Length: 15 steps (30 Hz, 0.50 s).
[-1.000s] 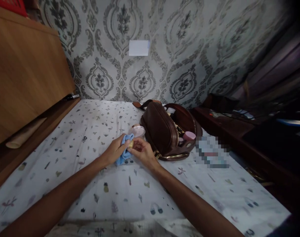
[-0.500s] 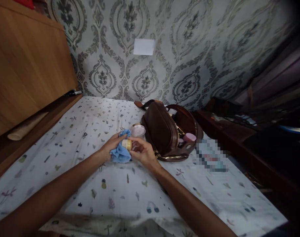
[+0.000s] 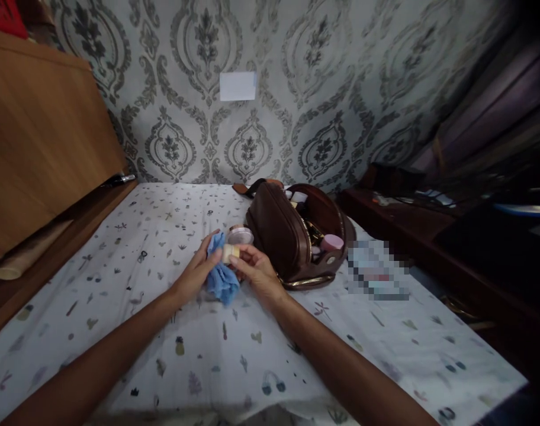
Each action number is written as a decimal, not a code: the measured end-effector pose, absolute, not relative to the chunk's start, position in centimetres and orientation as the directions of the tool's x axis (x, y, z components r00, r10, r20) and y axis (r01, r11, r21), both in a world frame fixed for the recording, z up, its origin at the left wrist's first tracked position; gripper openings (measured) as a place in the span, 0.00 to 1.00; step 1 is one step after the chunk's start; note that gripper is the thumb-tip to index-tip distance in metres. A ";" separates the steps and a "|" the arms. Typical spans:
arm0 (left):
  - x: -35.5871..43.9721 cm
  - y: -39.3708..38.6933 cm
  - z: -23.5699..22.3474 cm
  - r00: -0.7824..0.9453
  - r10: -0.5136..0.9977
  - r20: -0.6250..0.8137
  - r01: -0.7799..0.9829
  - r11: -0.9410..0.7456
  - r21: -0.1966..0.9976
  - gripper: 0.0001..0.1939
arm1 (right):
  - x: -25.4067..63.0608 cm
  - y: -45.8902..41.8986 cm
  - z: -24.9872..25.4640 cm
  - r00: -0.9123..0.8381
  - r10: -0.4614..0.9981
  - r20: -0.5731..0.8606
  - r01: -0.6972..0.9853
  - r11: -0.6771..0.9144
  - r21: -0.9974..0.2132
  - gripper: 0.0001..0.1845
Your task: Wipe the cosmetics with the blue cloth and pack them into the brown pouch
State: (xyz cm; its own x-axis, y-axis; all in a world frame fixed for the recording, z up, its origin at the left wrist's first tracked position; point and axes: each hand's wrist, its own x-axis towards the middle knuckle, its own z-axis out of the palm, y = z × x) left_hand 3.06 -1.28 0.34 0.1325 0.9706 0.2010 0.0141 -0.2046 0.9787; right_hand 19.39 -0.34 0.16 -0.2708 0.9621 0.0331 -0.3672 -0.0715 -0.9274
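Note:
My left hand (image 3: 199, 267) is closed on a blue cloth (image 3: 222, 283), with its thumb against a small jar (image 3: 230, 254) that has a yellow band. My right hand (image 3: 257, 269) pinches the same jar from the other side. The cloth hangs down below the jar, between my two hands. Just behind my fingers stands a round clear-lidded container (image 3: 239, 235), close to the brown bag (image 3: 276, 231). The bag lies unzipped, and a pink-lidded jar (image 3: 332, 242) and other small items show inside it.
A white patterned sheet (image 3: 163, 331) covers the surface. On the left is a wooden cabinet (image 3: 43, 136) with a rolled tube (image 3: 30, 251) under it. A blurred-out packet (image 3: 379, 271) lies right of the bag. A dark ledge (image 3: 363, 207) with cables runs along the right.
The view has shifted a little to the right. The cloth hangs lower and more loosely, and my left thumb now rests against the jar. Both hands stay on it.

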 end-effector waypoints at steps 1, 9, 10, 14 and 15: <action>3.0 -1.5 0.6 0.190 0.957 0.218 0.047 -0.230 0.972 0.36 | 19.4 -0.3 0.2 -0.279 0.960 0.031 -0.354 -0.073 -0.932 0.25; 2.8 -2.1 0.8 0.280 0.884 0.374 0.423 -0.463 0.779 0.25 | 19.4 -0.3 -0.4 -0.349 0.937 0.016 -0.238 -0.072 -0.969 0.29; 2.7 -2.0 0.8 0.285 0.885 0.367 0.438 -0.461 0.772 0.25 | 19.3 -0.3 -0.5 -0.345 0.938 0.018 -0.234 -0.068 -0.970 0.29; 2.5 -2.0 1.2 0.293 0.905 0.310 0.470 -0.418 0.778 0.23 | 19.3 -0.6 -0.4 -0.330 0.943 0.034 -0.317 -0.077 -0.945 0.27; 2.4 -2.0 1.3 0.295 0.910 0.292 0.473 -0.405 0.782 0.22 | 19.2 -0.8 -0.2 -0.340 0.940 0.038 -0.346 -0.088 -0.934 0.27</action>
